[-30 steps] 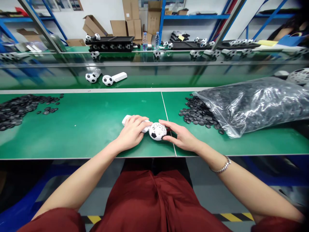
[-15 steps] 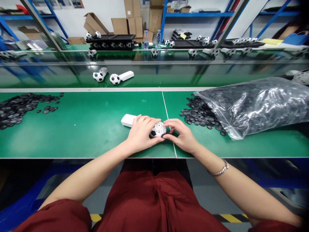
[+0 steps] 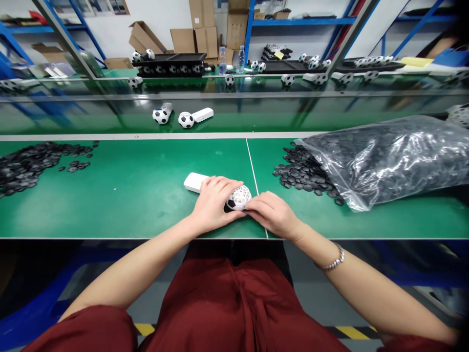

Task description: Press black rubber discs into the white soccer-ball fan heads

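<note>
Head view, right fingers: right hand (image 3: 274,214) is bunching its fingers narrow at the ball's lower-right edge; can't tell if they're holding a small part or only pressing.
Left fingers: left hand (image 3: 213,201) is gripping the football-headed piece (image 3: 242,195) across its middle, fingers curving over the ball's left side, thumb lying along its lower edge, tip sitting just beside the right fingertips.
Ball from right fingers: is lying left and slightly up in the frame, touching; right hand is sitting nearer the ball's right edge, left hand nearer the handle.
Pointing: ball end is facing right; white handle (image 3: 195,182) is sticking out left, past the left hand.
Long axis: is running mostly left-right, tipping slightly down toward the right.
Piece location: is resting on the green table (image 3: 146,210), lower middle of the frame, just left of the white line (image 3: 250,159).
Black patches: one pile (image 3: 306,171) is spreading right of centre, beside the plastic bag (image 3: 399,161); another pile (image 3: 29,166) is lying at the left edge.
Belt: two more ball pieces (image 3: 186,120) are lying upper left of centre.
</note>
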A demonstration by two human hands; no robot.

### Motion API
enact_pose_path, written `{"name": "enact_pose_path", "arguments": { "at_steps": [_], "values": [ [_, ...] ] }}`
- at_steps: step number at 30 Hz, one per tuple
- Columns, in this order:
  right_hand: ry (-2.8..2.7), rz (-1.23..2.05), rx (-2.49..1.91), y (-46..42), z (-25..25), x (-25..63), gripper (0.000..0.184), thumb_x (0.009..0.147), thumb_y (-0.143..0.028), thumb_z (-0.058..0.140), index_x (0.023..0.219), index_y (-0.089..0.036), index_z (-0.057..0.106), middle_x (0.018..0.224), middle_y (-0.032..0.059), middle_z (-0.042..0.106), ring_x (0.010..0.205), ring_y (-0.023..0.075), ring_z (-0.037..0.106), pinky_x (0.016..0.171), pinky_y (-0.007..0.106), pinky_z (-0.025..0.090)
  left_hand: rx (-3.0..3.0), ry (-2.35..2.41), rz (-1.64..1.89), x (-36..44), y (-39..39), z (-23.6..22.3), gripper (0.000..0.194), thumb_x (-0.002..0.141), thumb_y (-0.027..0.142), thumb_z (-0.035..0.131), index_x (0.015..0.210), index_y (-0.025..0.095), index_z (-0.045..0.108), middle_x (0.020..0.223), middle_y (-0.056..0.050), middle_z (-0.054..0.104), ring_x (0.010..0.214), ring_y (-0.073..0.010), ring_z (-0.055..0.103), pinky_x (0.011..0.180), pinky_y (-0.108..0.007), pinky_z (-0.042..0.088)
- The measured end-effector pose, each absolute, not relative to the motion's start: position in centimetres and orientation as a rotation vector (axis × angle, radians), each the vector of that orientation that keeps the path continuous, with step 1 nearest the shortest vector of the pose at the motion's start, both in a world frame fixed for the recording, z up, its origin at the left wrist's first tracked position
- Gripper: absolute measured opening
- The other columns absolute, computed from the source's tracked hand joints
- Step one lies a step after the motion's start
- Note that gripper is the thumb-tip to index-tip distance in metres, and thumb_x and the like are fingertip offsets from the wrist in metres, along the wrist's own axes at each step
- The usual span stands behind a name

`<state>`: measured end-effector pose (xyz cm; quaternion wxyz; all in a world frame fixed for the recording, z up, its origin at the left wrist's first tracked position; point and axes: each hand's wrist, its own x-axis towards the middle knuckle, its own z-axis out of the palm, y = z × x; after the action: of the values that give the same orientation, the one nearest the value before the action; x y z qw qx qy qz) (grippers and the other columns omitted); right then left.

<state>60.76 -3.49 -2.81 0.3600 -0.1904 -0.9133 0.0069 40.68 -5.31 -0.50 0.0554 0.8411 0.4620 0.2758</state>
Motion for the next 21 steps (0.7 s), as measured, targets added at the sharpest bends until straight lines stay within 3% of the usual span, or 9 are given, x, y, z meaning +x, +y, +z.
{"name": "enact_pose_path", "arguments": {
  "at_steps": [7, 15, 21],
  "values": [
    [-2.137, 0.39, -0.534, -3.6, -2.2, 61.2, 0.013, 0.083, -0.012, 0.057, 0.092, -0.02, 0.061, 0.087, 0.0051, 0.066, 0.081, 0.0163, 0.061, 0.072, 0.031, 0.05, 2.572, 1.28, 0.837, 40.1, -4.9, -0.6, 0.06, 0.068, 0.048, 0.067, 0.118, 0.02, 0.048, 0.117, -0.007, 0.058, 0.11, -0.025, 0.047, 0.097, -0.042, 0.028],
    [-1.898, 0.671, -0.781, -3.9, -1.4, 61.4, 0.005, 0.08, -0.02, 0.063, 0.084, -0.022, 0.061, 0.077, 0.0011, 0.064, 0.071, 0.0151, 0.059, 0.065, 0.028, 0.049, 2.583, 1.212, 0.809, 39.8, -4.3, -0.5, 0.06, 0.068, 0.048, 0.066, 0.118, 0.02, 0.048, 0.117, -0.007, 0.058, 0.111, -0.0254, 0.047, 0.098, -0.042, 0.027],
    [-2.348, 0.456, -0.659, -4.0, -0.2, 61.3, 0.014, 0.089, -0.018, 0.048, 0.093, -0.02, 0.06, 0.086, 0.0049, 0.063, 0.081, 0.0167, 0.056, 0.072, 0.031, 0.045, 2.526, 1.216, 0.842, 40.0, -4.5, -0.3, 0.062, 0.067, 0.056, 0.064, 0.116, 0.02, 0.05, 0.115, -0.006, 0.059, 0.109, -0.025, 0.048, 0.098, -0.042, 0.029]
  ]
}}
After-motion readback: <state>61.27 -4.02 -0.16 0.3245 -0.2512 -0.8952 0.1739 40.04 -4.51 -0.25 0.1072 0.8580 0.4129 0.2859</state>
